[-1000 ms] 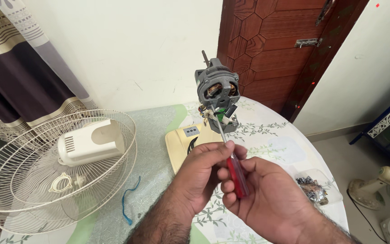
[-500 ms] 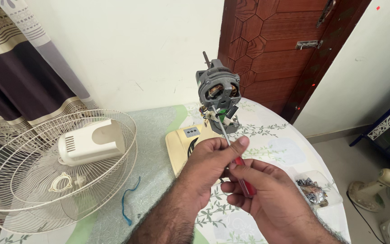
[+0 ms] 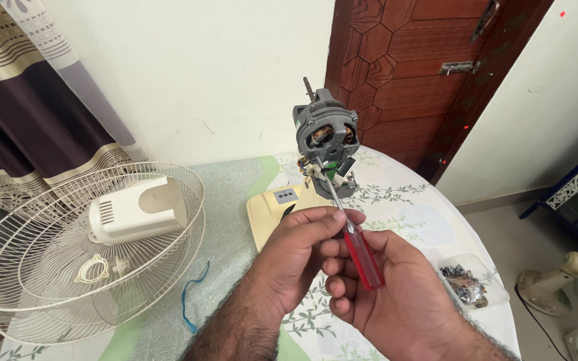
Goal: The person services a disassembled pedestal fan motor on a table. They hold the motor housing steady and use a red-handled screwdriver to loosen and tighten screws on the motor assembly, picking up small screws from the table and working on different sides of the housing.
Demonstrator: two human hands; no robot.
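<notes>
**A:** From the head camera, what are the hands doing?

**B:** Both grasp a screwdriver (image 3: pixel 349 230) with a clear red handle. The right hand (image 3: pixel 396 301) wraps the handle in its palm, fingers curled round it. The left hand (image 3: pixel 302 251) pinches the metal shaft just above the handle, thumb and fingertips pressed on it.

**A:** Where does the screwdriver sit against the fan motor?

**B:** The shaft slants up from the hands, and its tip meets the lower front of the grey fan motor (image 3: pixel 326 137), which stands upright on a cream base (image 3: pixel 272 207).

**A:** And around the motor?

**B:** To its left, wire fan guards (image 3: pixel 48 267) lie stacked on the table (image 3: pixel 403 207), with a cream rear cover (image 3: pixel 135 210) resting inside them. A blue cord (image 3: pixel 192 304) lies between the guards and the hands. To the motor's lower right, near the table edge, a clear tray (image 3: pixel 466 284) holds small parts. Behind the motor stands a brown wooden door (image 3: pixel 409 73).
</notes>
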